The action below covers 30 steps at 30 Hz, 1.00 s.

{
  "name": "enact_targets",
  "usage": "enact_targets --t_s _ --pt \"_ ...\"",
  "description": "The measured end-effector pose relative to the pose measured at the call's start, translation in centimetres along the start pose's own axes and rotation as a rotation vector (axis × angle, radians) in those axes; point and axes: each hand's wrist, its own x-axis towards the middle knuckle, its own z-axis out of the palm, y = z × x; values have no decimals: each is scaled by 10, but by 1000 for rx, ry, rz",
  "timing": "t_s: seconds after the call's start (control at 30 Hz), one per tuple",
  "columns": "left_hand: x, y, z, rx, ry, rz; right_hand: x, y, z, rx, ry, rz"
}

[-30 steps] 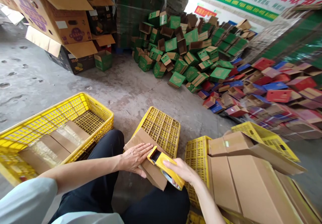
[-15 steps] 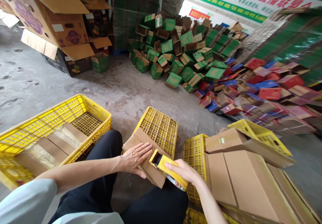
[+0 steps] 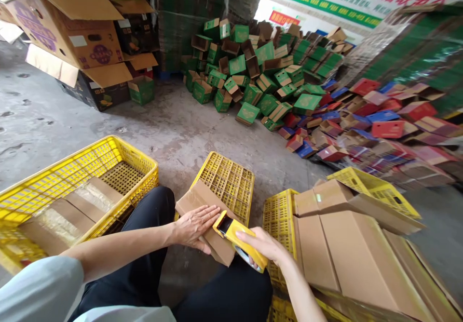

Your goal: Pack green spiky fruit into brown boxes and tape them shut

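Firmly, your right hand (image 3: pixel 258 245) is wrapped round the yellow tape dispenser (image 3: pixel 244 237), its white roll showing below your fingers, while your left hand (image 3: pixel 195 225) lies flat, fingers together and thumb spread, on the cardboard box (image 3: pixel 198 196). The dispenser's head sits just beside your left fingertips, over the box's right long edge; whether it touches the cardboard, you cannot tell from this angle. The box slants between your knees, its far end over the near edge of the middle yellow crate (image 3: pixel 227 182), whose grid faces up. Beside your left knee stands the left yellow crate (image 3: pixel 139 155), holding two taped boxes (image 3: pixel 96 199) side by side from its near left corner to about its middle; toward its far right corner the slatted bottom shows. By your right forearm, the right yellow crate (image 3: pixel 278 223) is packed with brown cartons (image 3: pixel 358 254) that lean together and rise above its rim; another crate (image 3: pixel 379 189) stands behind its far edge. Farther out on the concrete floor (image 3: pixel 173 129), green boxes (image 3: pixel 249 93) lie heaped, many open, next to red and blue boxes (image 3: pixel 387 129), and at far left a large carton (image 3: pixel 87 42) gapes on its side.
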Motion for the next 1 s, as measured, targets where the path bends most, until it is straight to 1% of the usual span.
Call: enact_targets --t_s 0.17,0.3,0.47,0.63,0.77,0.87,1.0 --pt "1 0 -1 -1 -7 -3 -15 19 -3 11 7 39" --pt "0 0 -2 -6 -26 -10 -14 30 -1 21 21 42" --pt "6 9 -2 6 -27 -10 -15 29 6 68 37 32" --pt "18 25 5 -28 -58 49 -18 28 8 81 52 13" --pt "19 26 3 -29 -77 82 -16 33 9 64 32 -15" --pt "17 24 1 -27 -84 81 -20 42 8 68 15 -48" --pt "16 23 2 -26 -101 70 -35 61 1 83 9 -8"
